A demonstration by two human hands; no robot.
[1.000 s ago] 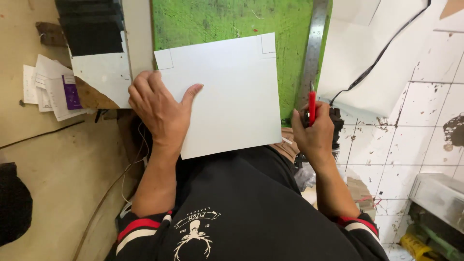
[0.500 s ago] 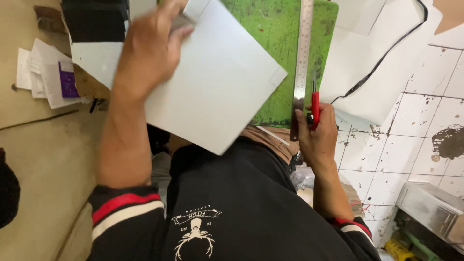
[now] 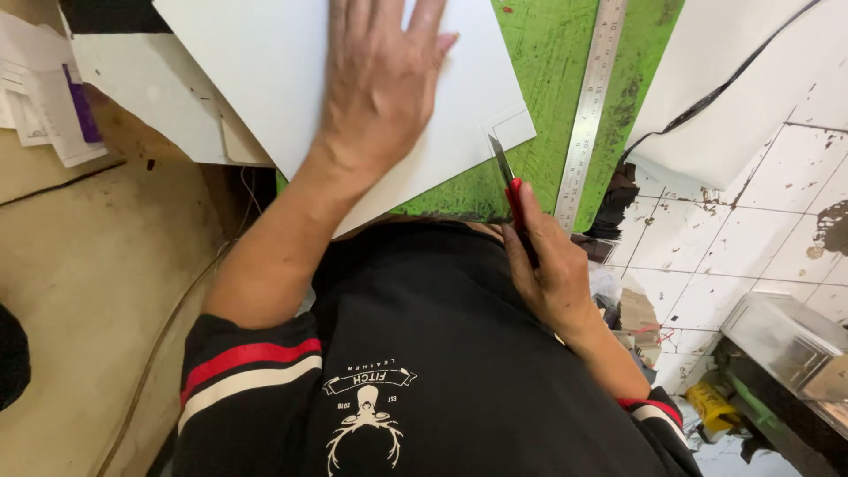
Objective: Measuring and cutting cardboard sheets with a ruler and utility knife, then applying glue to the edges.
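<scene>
Green cutting mat (image 3: 539,79) on desk | left hand (image 3: 380,88) flat, open, pressing white sheet (image 3: 265,71) | right hand (image 3: 552,274) gripping red knife (image 3: 511,190), blade at sheet's 4 o'clock corner | best to cut slowly, press firmly

A single head-worn camera looks steeply down from above the person's own chest, close to the work. It faces the near edge of the green cutting mat (image 3: 548,79), with tiled floor (image 3: 751,230) at the right.
</scene>
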